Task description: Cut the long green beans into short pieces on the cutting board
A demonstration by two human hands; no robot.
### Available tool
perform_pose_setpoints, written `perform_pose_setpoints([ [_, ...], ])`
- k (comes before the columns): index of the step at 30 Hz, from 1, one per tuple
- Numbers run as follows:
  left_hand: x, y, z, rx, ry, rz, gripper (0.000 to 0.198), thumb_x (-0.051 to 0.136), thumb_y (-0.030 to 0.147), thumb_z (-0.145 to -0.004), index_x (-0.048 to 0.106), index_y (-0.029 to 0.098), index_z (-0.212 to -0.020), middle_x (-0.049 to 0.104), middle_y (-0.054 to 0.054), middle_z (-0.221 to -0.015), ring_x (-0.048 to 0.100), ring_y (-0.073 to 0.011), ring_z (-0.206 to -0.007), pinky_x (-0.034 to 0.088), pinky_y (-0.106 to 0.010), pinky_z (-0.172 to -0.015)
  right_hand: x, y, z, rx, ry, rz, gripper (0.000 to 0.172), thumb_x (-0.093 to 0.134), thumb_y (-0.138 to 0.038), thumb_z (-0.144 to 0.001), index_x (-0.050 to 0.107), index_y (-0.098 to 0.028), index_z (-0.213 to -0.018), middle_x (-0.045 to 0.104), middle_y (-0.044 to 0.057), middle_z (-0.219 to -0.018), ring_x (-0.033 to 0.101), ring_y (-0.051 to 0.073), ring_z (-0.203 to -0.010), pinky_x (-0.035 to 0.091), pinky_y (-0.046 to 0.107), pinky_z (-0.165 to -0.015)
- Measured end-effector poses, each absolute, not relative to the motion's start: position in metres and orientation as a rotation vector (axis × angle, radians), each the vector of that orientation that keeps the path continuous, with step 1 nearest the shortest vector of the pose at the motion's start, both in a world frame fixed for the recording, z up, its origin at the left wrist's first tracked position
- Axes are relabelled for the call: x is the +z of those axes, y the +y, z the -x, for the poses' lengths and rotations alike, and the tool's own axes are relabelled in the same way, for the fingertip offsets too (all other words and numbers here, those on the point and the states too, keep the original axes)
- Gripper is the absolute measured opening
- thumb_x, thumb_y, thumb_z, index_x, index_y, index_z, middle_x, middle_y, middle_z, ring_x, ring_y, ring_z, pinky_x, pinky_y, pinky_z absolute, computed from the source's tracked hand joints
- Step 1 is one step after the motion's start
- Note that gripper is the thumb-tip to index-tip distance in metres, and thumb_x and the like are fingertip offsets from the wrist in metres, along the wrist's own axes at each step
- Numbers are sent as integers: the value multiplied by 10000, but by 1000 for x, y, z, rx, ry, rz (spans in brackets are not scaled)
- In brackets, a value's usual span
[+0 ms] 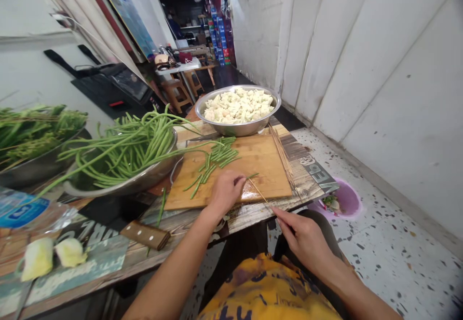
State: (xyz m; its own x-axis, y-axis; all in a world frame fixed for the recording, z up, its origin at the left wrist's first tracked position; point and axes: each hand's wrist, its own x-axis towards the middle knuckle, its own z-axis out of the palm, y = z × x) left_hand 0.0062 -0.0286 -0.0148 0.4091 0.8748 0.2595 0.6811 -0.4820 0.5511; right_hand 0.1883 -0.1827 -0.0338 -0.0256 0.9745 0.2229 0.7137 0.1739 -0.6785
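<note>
My left hand (226,190) rests on the wooden cutting board (260,165), fingers pinched on a short piece of green bean (252,176). My right hand (302,235), just off the table's front edge, pinches the near end of a thin bamboo skewer (261,193) whose tip points at that bean piece. A heap of cut bean pieces (217,158) lies on the board's far left part. Several spare skewers (281,153) lie along the board's right edge.
A metal bowl of long green beans (123,153) stands left of the board, another bowl of greens (32,136) farther left. A bowl of cauliflower florets (238,108) sits behind the board. A knife handle (144,234) lies near the front edge. A purple bin (343,201) stands on the floor.
</note>
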Motion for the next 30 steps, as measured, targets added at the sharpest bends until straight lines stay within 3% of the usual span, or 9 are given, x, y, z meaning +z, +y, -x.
perform_pose_setpoints([
  [9, -17, -28, -8, 767, 1389, -2278, 107, 609, 189, -799, 703, 177, -749, 666, -23, -717, 560, -149, -691, 415, -267, -667, -34, -183, -188, 498, -1787, 1591, 353, 439, -187, -905, 619, -214, -1208, 711, 55, -1070, 687, 173, -921, 540, 297, -877],
  [30, -16, -28, -7, 757, 1356, -2270, 133, 594, 178, -809, 702, 183, -732, 690, -30, -772, 591, -163, -757, 432, -275, -709, -37, -182, -185, 500, -1790, 1573, 355, 432, -182, -904, 625, -207, -1201, 711, 57, -1069, 690, 176, -915, 543, 285, -857],
])
